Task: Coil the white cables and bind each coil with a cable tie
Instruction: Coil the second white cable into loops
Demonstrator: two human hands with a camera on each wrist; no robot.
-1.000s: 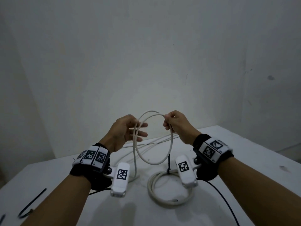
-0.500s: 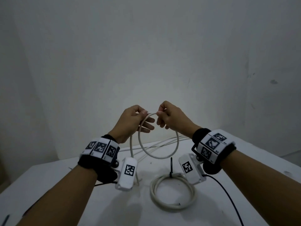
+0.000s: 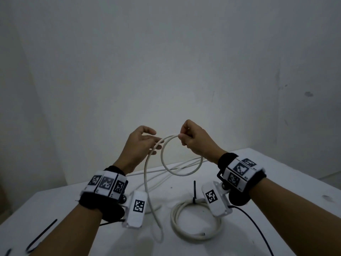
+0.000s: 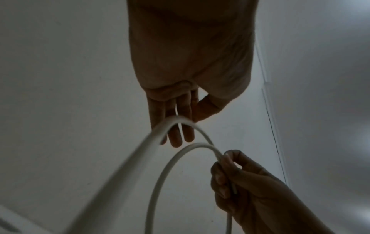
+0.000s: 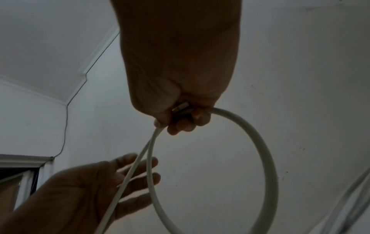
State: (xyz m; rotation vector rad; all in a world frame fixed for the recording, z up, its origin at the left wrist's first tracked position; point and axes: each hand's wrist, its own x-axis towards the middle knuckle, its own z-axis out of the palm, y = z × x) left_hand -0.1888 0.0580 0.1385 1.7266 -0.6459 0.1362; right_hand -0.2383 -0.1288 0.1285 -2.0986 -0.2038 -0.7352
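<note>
One loop of white cable (image 3: 181,159) hangs from the right hand (image 3: 195,140), whose curled fingers pinch its top above the table (image 3: 276,163). Its slack runs left across the straight, spread fingers of the left hand (image 3: 140,143), which grips nothing. Near the right wrist lies a finished coil (image 3: 195,222) bound with a black cable tie (image 3: 194,191).

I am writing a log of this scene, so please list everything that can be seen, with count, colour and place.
loose white cable: one, white, one loop held in the air, the rest trailing onto the table.
bound cable coil: one, white, flat on the table under the right wrist.
fastened cable tie: one, black, on that coil, tail upright.
spare cable tie: one, black, near left of the table.
table: one, white.
wall: white, behind.
left hand: fingers straight, cable lies across them.
right hand: pinches the loop's top.
</note>
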